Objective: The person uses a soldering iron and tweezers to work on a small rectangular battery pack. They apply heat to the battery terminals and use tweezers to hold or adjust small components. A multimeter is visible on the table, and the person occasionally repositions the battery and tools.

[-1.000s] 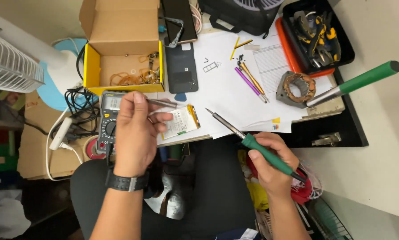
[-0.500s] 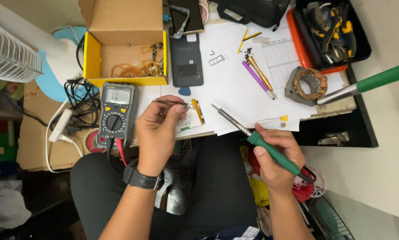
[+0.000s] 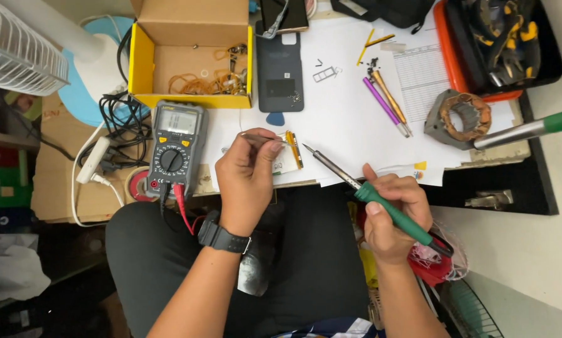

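My left hand [image 3: 246, 178] pinches metal tweezers [image 3: 259, 136], their tips over a small circuit board [image 3: 288, 156] with a yellow edge that lies on white paper. My right hand [image 3: 393, 209] grips a green-handled soldering iron [image 3: 368, 191]. Its metal tip points up-left and ends just right of the board, close to the tweezers. A black watch sits on my left wrist.
A grey multimeter [image 3: 172, 147] with red and black leads lies left of my left hand. Behind it stands an open yellow box [image 3: 193, 59]. A dark phone back [image 3: 279, 66], purple and orange tools [image 3: 386, 103], a copper motor stator [image 3: 459, 116] and a second green-handled tool [image 3: 525, 130] lie about.
My left hand slid right off the multimeter and now holds the tweezers over the small board. The soldering iron tip came closer to the board.
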